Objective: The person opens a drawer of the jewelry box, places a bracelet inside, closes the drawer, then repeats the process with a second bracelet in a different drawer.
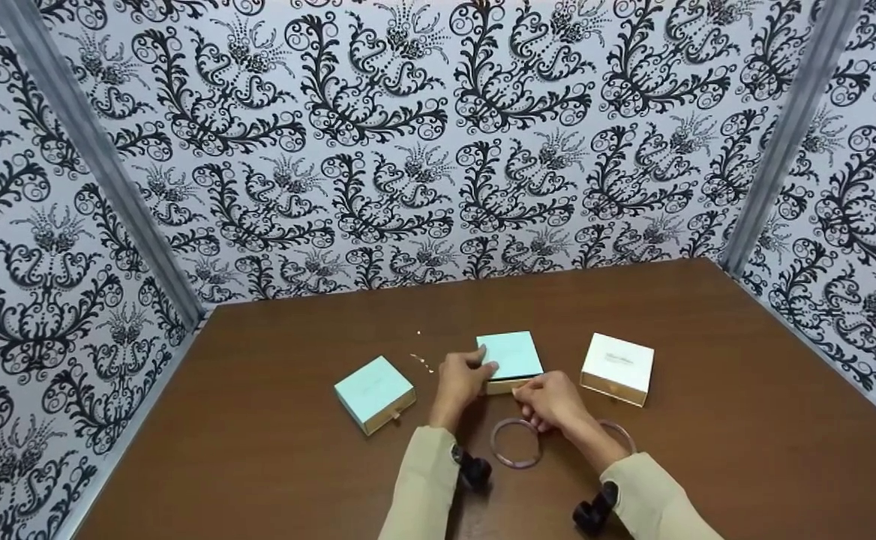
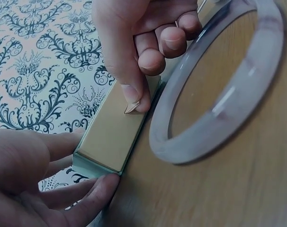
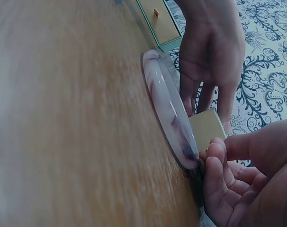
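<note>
A mint-green drawer box (image 1: 511, 354) lies on the table with its gold front (image 2: 108, 130) towards me. My left hand (image 1: 459, 381) grips the sleeve at its left end, thumb on one face and fingers on the other. Between thumb and fingertip, my right hand (image 1: 554, 399) pinches the small pull tab (image 2: 132, 107) on the gold front. A pale, purple-streaked bangle (image 1: 495, 444) lies flat just in front of the box, close by the right hand's lower fingers. Another bangle (image 1: 626, 433) is partly hidden behind the right forearm.
A second mint-green drawer box (image 1: 373, 388) sits to the left, its tab facing front. To the right stands a white box (image 1: 619, 358) with gold sides and dark lettering. Small pale bits (image 1: 421, 361) lie scattered behind the left hand. Patterned walls (image 1: 408, 187) enclose the wooden table (image 1: 273, 450).
</note>
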The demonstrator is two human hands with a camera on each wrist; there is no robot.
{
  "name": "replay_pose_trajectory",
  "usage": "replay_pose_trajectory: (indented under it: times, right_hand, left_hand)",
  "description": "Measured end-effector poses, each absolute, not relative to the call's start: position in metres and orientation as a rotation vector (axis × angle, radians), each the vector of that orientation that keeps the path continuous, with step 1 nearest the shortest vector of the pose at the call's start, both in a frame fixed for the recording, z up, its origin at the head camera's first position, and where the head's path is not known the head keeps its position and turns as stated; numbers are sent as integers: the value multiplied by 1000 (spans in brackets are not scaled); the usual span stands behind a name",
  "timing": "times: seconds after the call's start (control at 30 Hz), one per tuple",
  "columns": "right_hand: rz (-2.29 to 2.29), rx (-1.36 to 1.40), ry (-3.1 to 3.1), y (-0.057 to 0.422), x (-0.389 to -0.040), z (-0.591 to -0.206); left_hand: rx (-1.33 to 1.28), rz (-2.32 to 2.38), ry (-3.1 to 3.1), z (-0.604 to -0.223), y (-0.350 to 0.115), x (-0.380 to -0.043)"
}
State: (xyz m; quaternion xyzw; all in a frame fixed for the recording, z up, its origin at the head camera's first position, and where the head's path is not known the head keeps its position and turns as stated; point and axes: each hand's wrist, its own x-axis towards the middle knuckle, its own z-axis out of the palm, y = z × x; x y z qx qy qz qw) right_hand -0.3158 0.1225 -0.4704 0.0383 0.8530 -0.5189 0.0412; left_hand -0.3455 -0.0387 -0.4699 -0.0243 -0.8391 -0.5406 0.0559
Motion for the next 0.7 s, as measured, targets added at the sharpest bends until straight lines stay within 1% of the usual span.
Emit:
replay_pose_trajectory:
  times: [0.27,0.7]
  right_hand:
    - [-1560,117,2621,124,-313,-470]
    - [-1514,68,2656,126,-306,-470]
  left_hand:
    - [-71,-1551,-2564,-471,-37,-345]
    - [-41,-1609,-2582,-470,-38,-345]
